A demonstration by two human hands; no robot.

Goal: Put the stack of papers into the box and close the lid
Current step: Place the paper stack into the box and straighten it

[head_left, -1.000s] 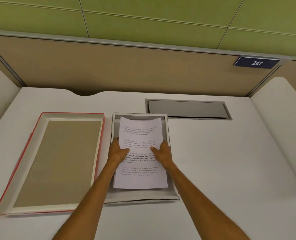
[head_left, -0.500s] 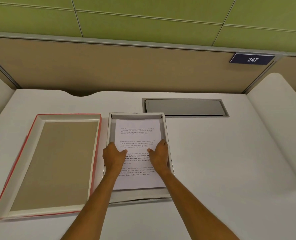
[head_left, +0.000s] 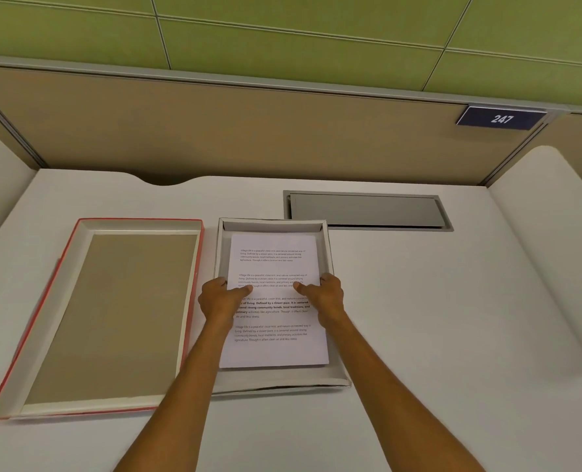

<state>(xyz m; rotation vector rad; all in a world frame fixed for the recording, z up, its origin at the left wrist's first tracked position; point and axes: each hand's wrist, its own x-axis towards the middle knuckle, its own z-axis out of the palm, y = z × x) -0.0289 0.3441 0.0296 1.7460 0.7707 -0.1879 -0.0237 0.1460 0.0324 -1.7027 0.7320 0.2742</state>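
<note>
A white stack of printed papers (head_left: 274, 350) lies flat inside the shallow grey box (head_left: 337, 378) at the middle of the desk. My left hand (head_left: 219, 301) grips the stack's left edge, thumb on top of the page. On the right edge my right hand (head_left: 327, 296) holds it the same way. The lid (head_left: 112, 315), red-edged with a brown inside, lies upside down just left of the box.
A grey metal cable hatch (head_left: 367, 211) is set into the desk behind the box. A beige partition (head_left: 248, 131) with a blue "247" sign (head_left: 502, 118) stands at the desk's far edge. White desk surface (head_left: 435, 318) spreads to the right.
The papers have gone from tilted above the box to lying flat inside it. Both hands moved down and slightly apart along the stack's sides.
</note>
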